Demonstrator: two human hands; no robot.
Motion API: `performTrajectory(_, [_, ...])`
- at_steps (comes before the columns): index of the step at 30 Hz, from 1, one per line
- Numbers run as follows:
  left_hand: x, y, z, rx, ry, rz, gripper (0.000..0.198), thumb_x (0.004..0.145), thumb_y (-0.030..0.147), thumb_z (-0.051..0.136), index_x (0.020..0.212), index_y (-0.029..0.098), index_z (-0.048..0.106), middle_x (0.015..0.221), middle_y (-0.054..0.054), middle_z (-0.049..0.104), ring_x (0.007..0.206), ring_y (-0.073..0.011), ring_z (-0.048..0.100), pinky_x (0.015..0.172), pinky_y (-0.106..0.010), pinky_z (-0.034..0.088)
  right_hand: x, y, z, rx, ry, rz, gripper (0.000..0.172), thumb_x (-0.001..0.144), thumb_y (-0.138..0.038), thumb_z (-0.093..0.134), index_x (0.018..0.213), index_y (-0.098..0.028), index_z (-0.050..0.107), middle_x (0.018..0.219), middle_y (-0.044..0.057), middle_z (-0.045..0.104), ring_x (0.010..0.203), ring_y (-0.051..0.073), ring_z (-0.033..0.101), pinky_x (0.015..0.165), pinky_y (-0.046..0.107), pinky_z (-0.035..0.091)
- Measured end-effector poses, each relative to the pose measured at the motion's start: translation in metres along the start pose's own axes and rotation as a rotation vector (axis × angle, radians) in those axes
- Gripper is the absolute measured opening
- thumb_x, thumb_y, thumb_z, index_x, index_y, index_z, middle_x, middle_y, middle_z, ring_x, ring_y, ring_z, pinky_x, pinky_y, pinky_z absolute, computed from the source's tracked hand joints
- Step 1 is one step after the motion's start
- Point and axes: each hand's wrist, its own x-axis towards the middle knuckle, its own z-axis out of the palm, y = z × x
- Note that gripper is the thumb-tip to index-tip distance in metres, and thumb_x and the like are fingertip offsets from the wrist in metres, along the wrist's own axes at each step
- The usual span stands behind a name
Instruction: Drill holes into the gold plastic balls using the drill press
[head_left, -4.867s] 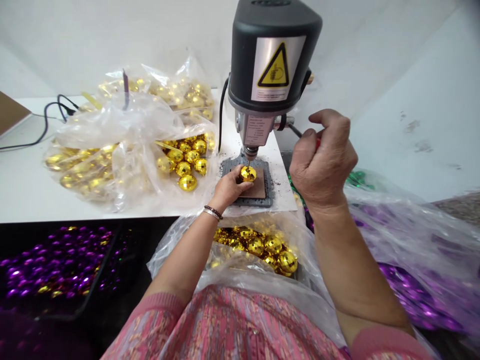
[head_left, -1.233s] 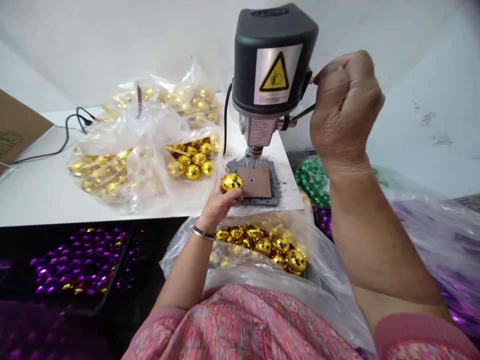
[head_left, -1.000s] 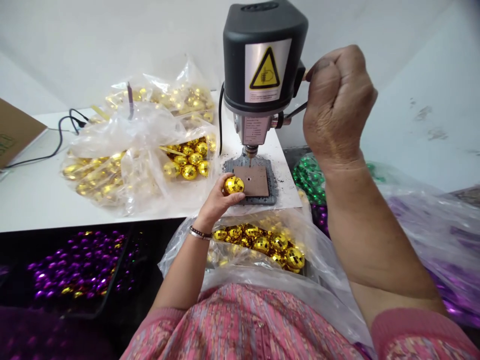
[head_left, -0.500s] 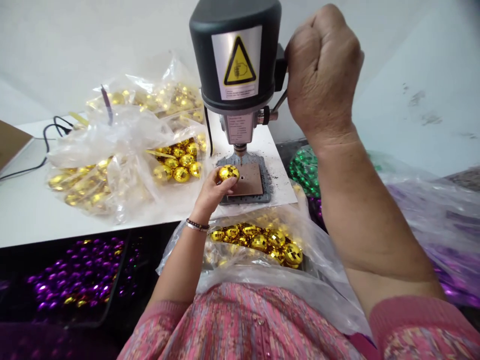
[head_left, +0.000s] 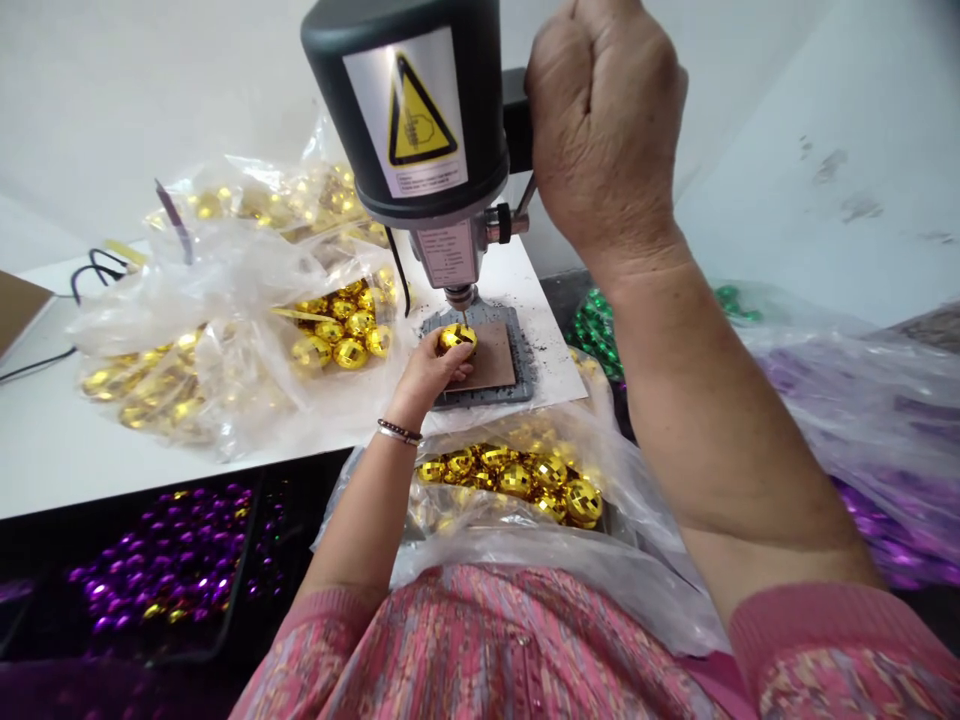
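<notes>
Pinching the gold ball [head_left: 457, 338], left hand [head_left: 429, 372] now has it under drill bit [head_left: 463, 317]; right hand [head_left: 604, 120] clenches lever [head_left: 528, 192].

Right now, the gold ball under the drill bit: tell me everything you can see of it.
The gold ball is small, round, covered in tiny mirror-like facets; shiny, looks like metallised plastic. The left hand pinches it from the near side and hides its lower part. It is held at the left edge of the brown pad on the grey base, right under the drill bit, whose tip meets or nearly meets its top; contact cannot be told. No hole shows.
</notes>
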Motion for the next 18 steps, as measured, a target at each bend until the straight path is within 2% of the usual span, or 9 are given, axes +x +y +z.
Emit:
performTrajectory(5, [0.003, -0.001, 0.003, 0.213, 0.025, 0.035, 0.054, 0.081, 0.027, 0.073, 0.131, 0.014, 0.058, 0.077, -0.001, 0.066, 0.06, -0.0109, 0.06, 0.06, -0.023, 0.052, -0.002, 0.001, -0.001, -0.003, -0.013, -0.014, 0.026, 0.105, -0.035, 0.03, 0.102, -0.016, 0.047, 0.102, 0.005, 0.054, 0.109, 0.018, 0.055, 0.101, 0.034, 0.041])
performTrajectory(9, [0.004, -0.002, 0.004, 0.478, 0.055, 0.177, 0.068, 0.073, 0.028, 0.081, 0.136, 0.014, 0.06, 0.093, -0.005, 0.072, 0.079, -0.0162, 0.063, 0.078, -0.029, 0.054, -0.004, -0.002, -0.004, -0.002, 0.007, -0.011, 0.026, 0.104, -0.034, 0.033, 0.102, -0.015, 0.05, 0.098, 0.004, 0.055, 0.1, 0.015, 0.055, 0.097, 0.03, 0.04])
performTrajectory(12, [0.001, -0.001, 0.004, 0.539, 0.045, 0.224, 0.065, 0.075, 0.03, 0.079, 0.135, 0.011, 0.062, 0.099, -0.006, 0.073, 0.087, -0.0178, 0.063, 0.084, -0.029, 0.052, -0.012, 0.0, -0.006, -0.008, 0.016, -0.016, 0.025, 0.104, -0.032, 0.035, 0.098, -0.015, 0.053, 0.092, 0.002, 0.056, 0.089, 0.012, 0.054, 0.09, 0.027, 0.037])
performTrajectory(18, [-0.002, 0.002, 0.005, 0.575, 0.055, 0.238, 0.062, 0.076, 0.029, 0.079, 0.133, 0.01, 0.063, 0.101, -0.006, 0.073, 0.091, -0.0188, 0.065, 0.086, -0.027, 0.05, -0.051, 0.019, -0.005, 0.08, 0.174, -0.235, 0.034, 0.098, -0.033, 0.036, 0.093, -0.015, 0.065, 0.075, 0.002, 0.059, 0.071, 0.01, 0.054, 0.073, 0.025, 0.038])
